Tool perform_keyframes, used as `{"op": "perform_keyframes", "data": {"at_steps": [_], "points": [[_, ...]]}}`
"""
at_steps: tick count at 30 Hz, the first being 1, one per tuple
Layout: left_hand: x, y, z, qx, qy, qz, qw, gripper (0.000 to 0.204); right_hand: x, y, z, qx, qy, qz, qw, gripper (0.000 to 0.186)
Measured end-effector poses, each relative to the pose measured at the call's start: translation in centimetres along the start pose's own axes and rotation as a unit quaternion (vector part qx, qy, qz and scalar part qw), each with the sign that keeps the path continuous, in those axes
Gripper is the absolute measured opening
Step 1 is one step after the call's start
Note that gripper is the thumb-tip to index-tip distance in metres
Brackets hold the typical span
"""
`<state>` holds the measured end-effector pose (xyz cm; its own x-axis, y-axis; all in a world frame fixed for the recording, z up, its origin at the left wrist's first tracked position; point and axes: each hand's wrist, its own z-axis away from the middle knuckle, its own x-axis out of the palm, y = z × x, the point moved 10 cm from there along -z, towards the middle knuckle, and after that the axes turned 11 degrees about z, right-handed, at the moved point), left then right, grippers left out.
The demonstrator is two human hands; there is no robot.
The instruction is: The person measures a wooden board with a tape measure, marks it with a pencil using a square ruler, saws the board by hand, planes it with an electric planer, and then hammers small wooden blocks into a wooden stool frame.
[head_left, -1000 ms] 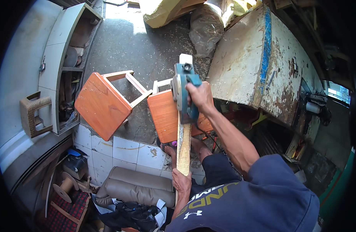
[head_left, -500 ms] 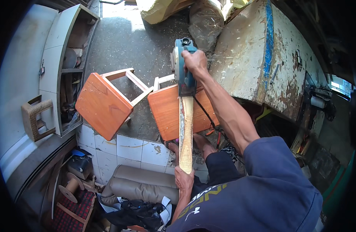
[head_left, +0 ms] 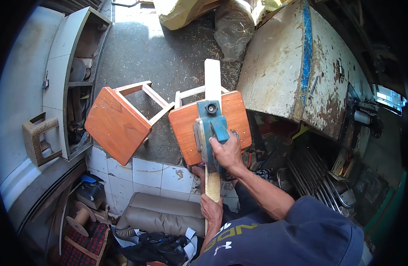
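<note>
My right hand [head_left: 227, 152] is wrapped round the handle of a teal electric planer [head_left: 212, 126], which rests on a long pale wooden board [head_left: 212, 79]. The board lies lengthwise away from me, across the orange-brown top of a wooden stool [head_left: 236, 119]. At the board's near end, my left hand [head_left: 211, 208] grips it. The planer covers the board's middle. Its far end sticks out past the stool top, and a short yellowish stretch shows between the planer and my left hand. My feet are partly hidden beneath the board.
A second wooden stool [head_left: 117, 125] stands tilted to the left. A worn white cabinet [head_left: 275, 57] fills the right side, with metal tubes [head_left: 317, 179] below it. Brown cushions [head_left: 164, 213] lie near me at lower left. Open shelves [head_left: 82, 84] line the left wall. Shavings dot the floor [head_left: 137, 57].
My right hand has drawn the planer back along the board toward me, from beyond the stool to over its top. The board's far end now shows. My left hand keeps its hold.
</note>
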<state>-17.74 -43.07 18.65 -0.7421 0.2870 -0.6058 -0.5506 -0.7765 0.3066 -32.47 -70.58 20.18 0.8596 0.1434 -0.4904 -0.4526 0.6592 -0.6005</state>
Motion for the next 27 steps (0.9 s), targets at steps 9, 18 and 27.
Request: {"op": "perform_keyframes", "data": {"at_steps": [9,18,27], "points": [[0.0,2.1,0.1,0.023,0.026,-0.017,0.999,0.058,-6.0,-13.5,-24.9,-0.058,0.066,-0.039,0.995,0.031],[-0.1,1.6,0.2,-0.005,0.005,0.003,1.0,0.06,-1.1,1.0,2.1,-0.013,-0.037,0.017,0.999,0.03],[0.8,0.3,-0.6,0.01,0.01,-0.013,1.0,0.061,-4.2,-8.0,-17.6,-0.077,0.032,-0.061,0.995,0.032]]}}
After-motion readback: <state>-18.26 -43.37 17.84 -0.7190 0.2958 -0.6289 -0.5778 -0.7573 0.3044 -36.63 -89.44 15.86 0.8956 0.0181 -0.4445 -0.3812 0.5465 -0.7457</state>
